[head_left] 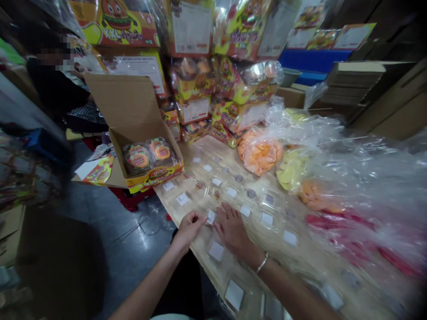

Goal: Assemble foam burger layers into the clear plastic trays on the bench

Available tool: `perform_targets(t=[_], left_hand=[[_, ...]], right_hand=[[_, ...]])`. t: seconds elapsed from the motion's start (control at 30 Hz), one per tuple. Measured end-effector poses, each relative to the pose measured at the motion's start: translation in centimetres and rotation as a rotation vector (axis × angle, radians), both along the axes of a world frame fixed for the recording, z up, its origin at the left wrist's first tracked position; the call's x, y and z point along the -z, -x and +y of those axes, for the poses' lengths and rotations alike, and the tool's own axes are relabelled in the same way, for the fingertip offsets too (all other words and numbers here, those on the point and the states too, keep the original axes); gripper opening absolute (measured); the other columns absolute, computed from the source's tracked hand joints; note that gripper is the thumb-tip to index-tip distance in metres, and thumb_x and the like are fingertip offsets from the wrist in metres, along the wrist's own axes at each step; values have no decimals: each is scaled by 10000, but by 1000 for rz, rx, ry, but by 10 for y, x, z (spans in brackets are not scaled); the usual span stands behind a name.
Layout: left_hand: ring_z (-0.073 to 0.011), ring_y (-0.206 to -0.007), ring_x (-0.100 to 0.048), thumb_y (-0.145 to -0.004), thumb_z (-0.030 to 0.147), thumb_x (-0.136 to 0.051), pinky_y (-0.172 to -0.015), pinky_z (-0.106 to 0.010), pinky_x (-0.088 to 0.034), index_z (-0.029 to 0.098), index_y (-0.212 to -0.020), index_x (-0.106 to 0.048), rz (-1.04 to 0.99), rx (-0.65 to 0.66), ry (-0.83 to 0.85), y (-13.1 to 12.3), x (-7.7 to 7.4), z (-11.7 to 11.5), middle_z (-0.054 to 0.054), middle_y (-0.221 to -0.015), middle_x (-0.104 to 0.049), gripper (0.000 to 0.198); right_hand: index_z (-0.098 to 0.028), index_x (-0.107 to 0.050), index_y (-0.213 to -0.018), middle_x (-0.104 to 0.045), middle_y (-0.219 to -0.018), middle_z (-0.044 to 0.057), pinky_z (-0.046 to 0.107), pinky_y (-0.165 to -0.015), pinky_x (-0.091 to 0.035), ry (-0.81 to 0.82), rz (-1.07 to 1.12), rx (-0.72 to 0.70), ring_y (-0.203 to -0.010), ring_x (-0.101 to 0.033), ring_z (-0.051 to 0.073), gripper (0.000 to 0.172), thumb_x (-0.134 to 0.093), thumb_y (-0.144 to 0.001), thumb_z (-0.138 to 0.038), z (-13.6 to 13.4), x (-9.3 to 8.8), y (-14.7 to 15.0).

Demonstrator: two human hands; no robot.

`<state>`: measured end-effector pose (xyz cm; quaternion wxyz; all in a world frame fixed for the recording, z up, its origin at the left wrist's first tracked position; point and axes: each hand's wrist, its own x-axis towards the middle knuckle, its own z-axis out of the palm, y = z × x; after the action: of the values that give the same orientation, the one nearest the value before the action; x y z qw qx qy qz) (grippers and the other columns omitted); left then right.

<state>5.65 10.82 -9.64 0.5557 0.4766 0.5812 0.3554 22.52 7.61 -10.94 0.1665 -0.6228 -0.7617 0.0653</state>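
My left hand [191,226] is closed, thumb and forefinger pinched at the left edge of a small white label [211,217] near the table's front edge. The label seems to belong to a clear plastic tray; the tray's outline is blurred. My right hand [231,229] is open, fingers stretched out and palm down, just right of the same label. A bracelet [262,262] circles the right wrist. More clear plastic trays, such as one with a white card [267,218], spread around both hands. Small burger-print stickers [216,194] lie beyond my fingers.
Left on the table's edge, an open carton [155,175] holds packed burger toys [138,158]. Stacked burger-print boxes [196,109] line the back. Plastic bags of orange pieces [260,151], yellow pieces [289,169] and red pieces [347,235] cover the right. A person [55,84] sits far left.
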Motion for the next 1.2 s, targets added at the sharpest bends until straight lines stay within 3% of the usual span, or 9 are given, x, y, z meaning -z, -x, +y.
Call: perform_targets(t=[0.1,0.27,0.37,0.47,0.53,0.6,0.83,1.07,1.2], left_hand=[[-140,-641,-472,-740,455,-621,-643,-274,-387,187,-648,-510,119,164,-203,4,-15,-9,27,-634,-493,304],[-242,-876,-527,-877,207,-429,-830,-417,-400,190,-774,-602,821,520,-564,23,-19,-24,-64,-829,-601,203],[-281,-1041,-518,-842,292,-552,-887,-446,-415,206,-1032,-630,806,596,-662,40,-10,-20,-102,-1067,-610,223],[-273,-1112,-502,-852,409,-553,-952,-440,-412,197,-1156,-583,678,290,-754,58,3,-1,-122,-1179,-551,372],[-271,-1045,-531,-877,467,-484,-924,-430,-439,162,-1110,-602,703,-51,-672,68,13,17,-131,-1095,-553,402],[-294,-1005,-535,-853,539,-473,-899,-444,-449,133,-1085,-625,826,-211,-559,73,23,33,-142,-1055,-552,491],[-324,-1025,-514,-778,536,-561,-884,-459,-431,122,-1128,-596,1066,-62,-472,68,36,37,-144,-1094,-577,544],[-306,-1035,-514,-640,395,-693,-927,-482,-437,174,-1058,-532,815,-122,-465,74,42,43,-86,-1027,-534,500],[-231,-951,-571,-512,370,-782,-891,-435,-500,198,-1049,-523,398,-243,-431,70,39,46,-62,-1111,-454,620]], right_hand=[[-91,-533,-1290,-503,-1367,188,462,-1013,-395,-18,17,19,-1232,-464,299,406,-469,-927,-261,1,4,-2],[-22,-442,-1354,-487,-1363,208,445,-1043,-392,-140,78,143,-1265,-439,276,490,-367,-873,-81,4,16,-7],[-3,-440,-1350,-458,-1380,214,435,-1065,-374,-201,101,193,-1303,-393,276,551,-365,-804,-14,7,10,-9],[-58,-528,-1283,-518,-1327,182,408,-1056,-378,-173,112,110,-1245,-447,258,480,-383,-826,-26,22,-9,-3],[-101,-570,-1232,-573,-1261,153,381,-1028,-394,-131,109,23,-1176,-500,238,394,-391,-882,-77,43,-22,9],[-130,-587,-1189,-616,-1182,133,369,-984,-415,-83,92,-37,-1110,-539,230,321,-394,-933,-154,69,-30,23],[-103,-546,-1178,-640,-1098,153,356,-865,-445,108,12,-28,-1012,-585,248,286,-432,-937,-206,123,-18,53],[-121,-500,-1250,-603,-1170,139,327,-954,-403,84,170,-66,-1118,-528,220,346,-452,-910,-157,115,-16,42],[-133,-506,-1236,-602,-1160,127,323,-946,-412,80,217,-92,-1090,-539,211,333,-476,-906,-170,113,-15,39]])
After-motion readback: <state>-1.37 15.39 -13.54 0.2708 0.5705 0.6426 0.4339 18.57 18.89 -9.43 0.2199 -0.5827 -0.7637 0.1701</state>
